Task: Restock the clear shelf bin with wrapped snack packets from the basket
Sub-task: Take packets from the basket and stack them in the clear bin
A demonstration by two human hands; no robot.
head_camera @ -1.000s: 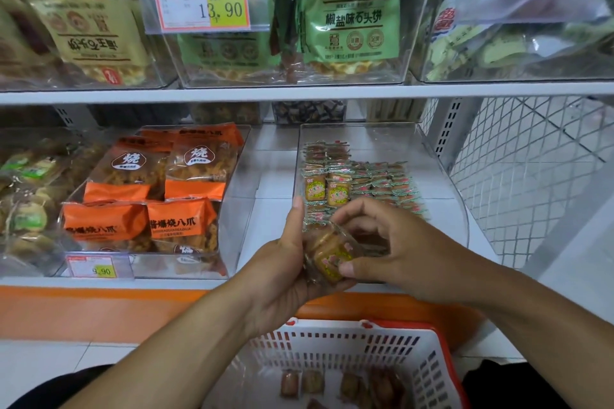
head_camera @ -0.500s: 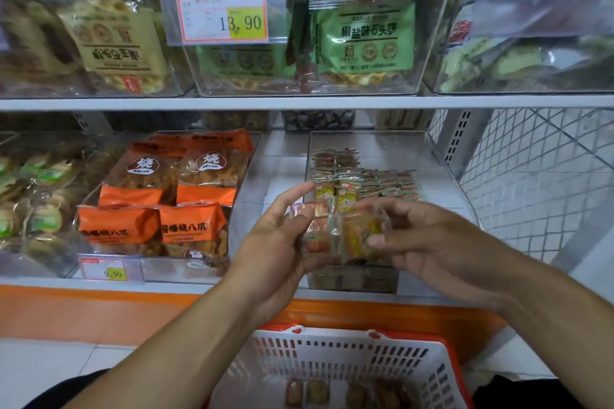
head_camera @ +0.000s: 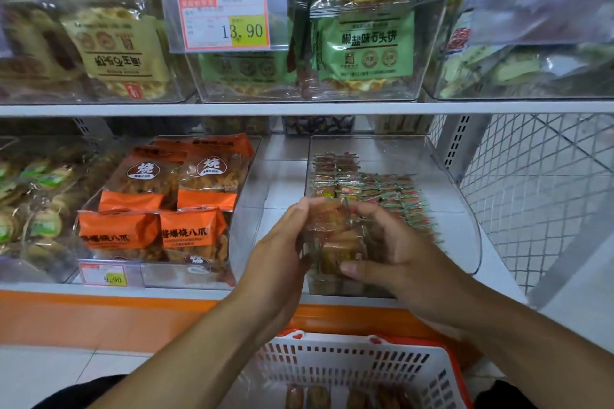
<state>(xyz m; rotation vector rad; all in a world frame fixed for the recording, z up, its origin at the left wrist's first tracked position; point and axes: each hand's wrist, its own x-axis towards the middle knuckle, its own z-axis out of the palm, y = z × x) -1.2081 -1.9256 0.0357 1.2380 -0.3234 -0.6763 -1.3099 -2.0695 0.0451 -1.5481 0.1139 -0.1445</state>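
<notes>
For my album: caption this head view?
Both hands, left hand and right hand, hold wrapped snack packets over the clear shelf bin.

Soft, even indoor light with faint shadows, glare streaking the clear bins (head_camera: 332, 53) on the upper shelf, motion blur on the hands (head_camera: 392, 252), and wide-angle bending toward the edges.

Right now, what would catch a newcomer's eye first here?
Both hands, left and right, meet mid-frame, holding a bunch of wrapped packets at the front of the clear bin, which already has rows of packets at the back. Left of it sit bright orange bags; a 13.90 price tag hangs above. The white basket sits below, a few packets left inside.
</notes>
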